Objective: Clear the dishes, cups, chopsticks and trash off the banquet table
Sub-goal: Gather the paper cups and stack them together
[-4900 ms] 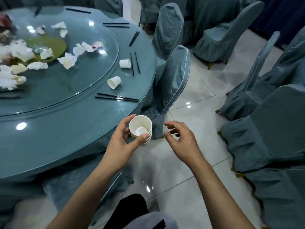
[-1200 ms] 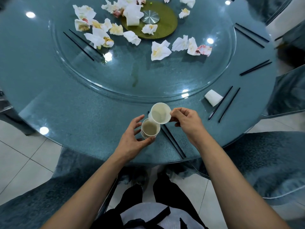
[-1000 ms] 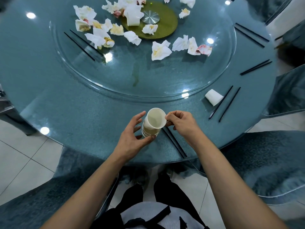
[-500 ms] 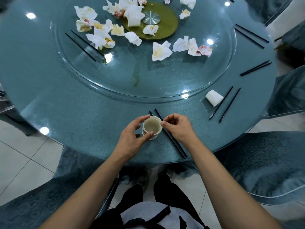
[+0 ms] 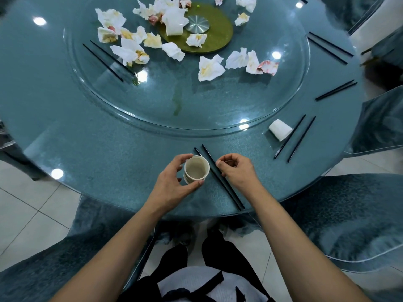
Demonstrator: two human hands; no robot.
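Since the previous frame, we find the right hand [image 5: 236, 171] has drawn away from the stack of white paper cups [image 5: 195, 170] and now sits just to its right, fingers curled inward with nothing visibly held. It hovers over or touches the nearest pair of black chopsticks [image 5: 220, 177]; we cannot tell which. That pair runs diagonally from the centre of the frame toward the lower right, passing just beside the stack.

We observe the left hand [image 5: 172, 184] holding the stack upright at the lower centre of the frame, thumb on the near side and fingers wrapped round the far side. The top cup shows a brownish residue inside.

The round teal glass-topped worktop [image 5: 87, 149] fills the upper half of the frame. A single white paper cup lying on its side [image 5: 280, 129] rests at the right, touching or just beside a second pair of black chopsticks [image 5: 295, 138]. Further chopstick pairs lie at the right edge [image 5: 335, 90], the upper right [image 5: 329, 47] and the upper left [image 5: 108, 58].

On the clear glass turntable [image 5: 218, 110] we note many crumpled white stained napkins [image 5: 210, 67], spread across the upper part of the frame around an olive-green centre disc [image 5: 218, 33].
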